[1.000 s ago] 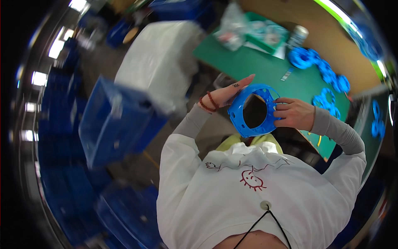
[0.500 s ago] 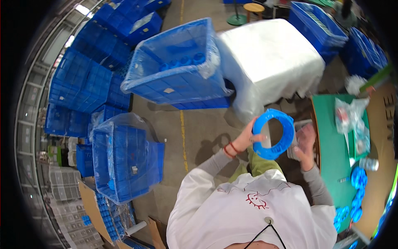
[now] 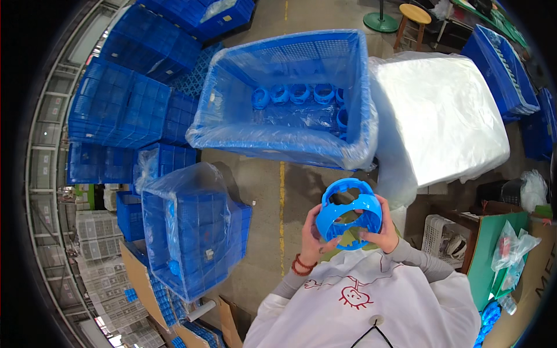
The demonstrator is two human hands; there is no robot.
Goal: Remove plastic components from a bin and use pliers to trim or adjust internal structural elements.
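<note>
Both of my hands hold a blue plastic ring part (image 3: 350,211) in front of my chest. My left hand (image 3: 311,236) grips its left rim; a red bracelet is on that wrist. My right hand (image 3: 384,231) grips its right lower rim. The ring has notches on its top edge and its opening faces me. Ahead of it stands a big blue crate lined with clear plastic (image 3: 229,122), with several similar blue ring parts (image 3: 299,94) lying along its far side.
A plastic-wrapped stack of blue crates (image 3: 194,229) stands at my left. More blue crates (image 3: 125,107) are piled beyond. A white covered block (image 3: 444,119) is at right, a green table edge (image 3: 484,255) at lower right, a wooden stool (image 3: 415,17) far ahead.
I have turned left, away from the green table, toward the lined crate. The ring part stays held in both hands and is now tilted with its opening toward me.
</note>
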